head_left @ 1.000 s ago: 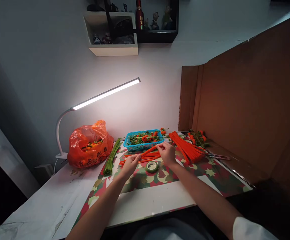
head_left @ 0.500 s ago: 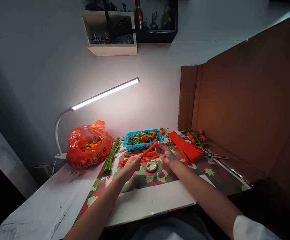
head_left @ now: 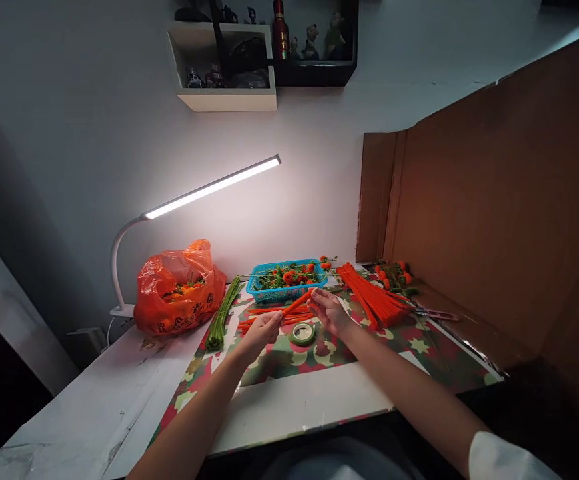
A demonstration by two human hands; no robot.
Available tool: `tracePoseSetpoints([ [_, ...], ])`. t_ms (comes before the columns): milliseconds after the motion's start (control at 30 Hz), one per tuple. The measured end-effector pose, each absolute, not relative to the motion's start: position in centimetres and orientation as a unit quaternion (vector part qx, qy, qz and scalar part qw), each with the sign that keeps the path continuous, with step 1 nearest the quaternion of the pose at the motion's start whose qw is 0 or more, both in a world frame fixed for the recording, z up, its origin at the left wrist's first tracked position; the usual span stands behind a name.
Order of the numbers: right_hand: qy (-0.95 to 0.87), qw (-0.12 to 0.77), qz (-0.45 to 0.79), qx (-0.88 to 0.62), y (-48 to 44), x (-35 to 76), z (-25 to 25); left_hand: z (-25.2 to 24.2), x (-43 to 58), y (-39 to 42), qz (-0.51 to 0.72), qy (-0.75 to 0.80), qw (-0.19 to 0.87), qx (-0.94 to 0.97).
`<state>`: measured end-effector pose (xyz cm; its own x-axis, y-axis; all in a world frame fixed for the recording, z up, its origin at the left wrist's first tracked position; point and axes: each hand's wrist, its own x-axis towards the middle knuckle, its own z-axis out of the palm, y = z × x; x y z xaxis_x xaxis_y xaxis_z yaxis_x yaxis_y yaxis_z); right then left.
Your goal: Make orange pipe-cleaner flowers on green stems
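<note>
An orange pipe cleaner (head_left: 296,304) slants up to the right between my two hands. My left hand (head_left: 266,328) pinches its lower end, and the fingers of my right hand (head_left: 328,309) close on its upper end. Whether it is one stem or several pressed together, I cannot tell. Loose orange pipe cleaners (head_left: 259,321) lie on the table behind my left hand. Just below the held piece sits a roll of green tape (head_left: 302,334). A large bundle of orange pipe cleaners (head_left: 374,298) fans out to the right of my right hand.
A blue basket (head_left: 264,293) of orange flowers stands behind my hands. Green stems (head_left: 222,317) and an orange plastic bag (head_left: 179,313) are at left, beside a lit lamp (head_left: 214,187). Scissors (head_left: 439,314) and finished flowers (head_left: 394,272) lie at right, near a cardboard panel (head_left: 489,200).
My right hand has come slightly down and to the left along the pipe cleaner. The left hand keeps its hold in nearly the same place, and the view has shifted a little.
</note>
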<state>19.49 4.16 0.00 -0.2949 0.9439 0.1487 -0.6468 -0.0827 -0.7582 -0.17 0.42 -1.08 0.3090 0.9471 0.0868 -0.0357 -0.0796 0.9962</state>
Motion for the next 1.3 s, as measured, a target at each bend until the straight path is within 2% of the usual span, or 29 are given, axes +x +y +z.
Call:
tracePoseSetpoints([
  [267, -0.404, 0.541, 0.710, -0.200, 4.1, 18.1, -1.2, -0.9, -0.5, 0.4, 0.437, 0.397, 0.546, 0.594],
  [400, -0.445, 0.520, 0.707, -0.181, 4.2, 18.8, -0.4, -0.7, -0.5, 0.3, 0.436, 0.364, 0.594, 0.570],
  [500, -0.540, 0.515, 0.644, -0.168, 4.5, 20.3, 1.0, -0.6, -0.7, 0.1, 0.405, 0.338, 0.643, 0.555],
  [667, -0.661, 0.440, 0.583, -0.174, 5.1, 22.7, 2.1, -0.3, -1.0, -0.2, 0.346, 0.332, 0.669, 0.568],
  [833, -0.660, 0.374, 0.616, -0.211, 5.5, 23.5, 1.9, 0.3, -1.0, -0.4, 0.320, 0.340, 0.635, 0.615],
  [1000, -0.659, 0.255, 0.691, -0.155, 5.2, 23.6, 1.9, 1.1, -1.3, -1.0, 0.265, 0.342, 0.625, 0.650],
  [1200, -0.654, 0.075, 0.736, -0.159, 5.8, 23.5, 0.7, 1.4, -1.9, -1.1, 0.176, 0.384, 0.543, 0.726],
  [1300, -0.652, 0.051, 0.724, -0.218, 6.2, 23.3, -0.2, 1.5, -2.1, -1.1, 0.161, 0.422, 0.474, 0.756],
])
